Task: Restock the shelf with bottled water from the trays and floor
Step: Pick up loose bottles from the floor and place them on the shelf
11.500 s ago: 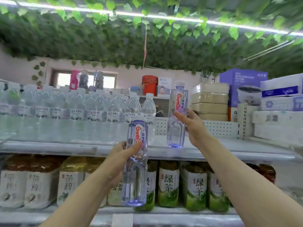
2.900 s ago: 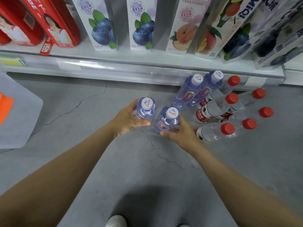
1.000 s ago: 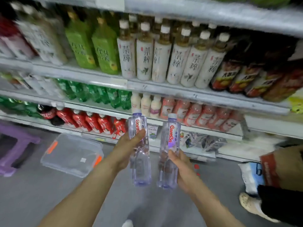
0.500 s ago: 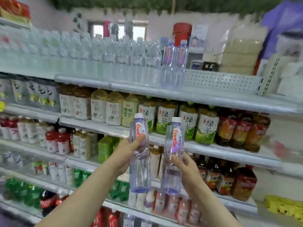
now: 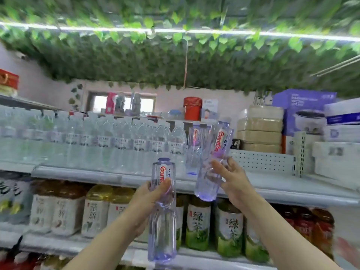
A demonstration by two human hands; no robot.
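Both hands are loaded: my left hand (image 5: pixel 148 201) wraps the left bottle (image 5: pixel 162 227) upright, below the top shelf (image 5: pixel 97 175) lip, and my right hand (image 5: pixel 231 182) clasps the right bottle (image 5: pixel 213 160), tilted, its base at that lip (just right of the standing bottle (image 5: pixel 193 149) on the shelf). Half a second ago both hung lower, so I judge placing comes next.

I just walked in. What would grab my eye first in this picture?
Two purple-tinted bottles in mid-frame: the left hand grips the low bottle, and the right hand holds the high bottle tilted by the top shelf. Overhead, green leaves cover the ceiling.
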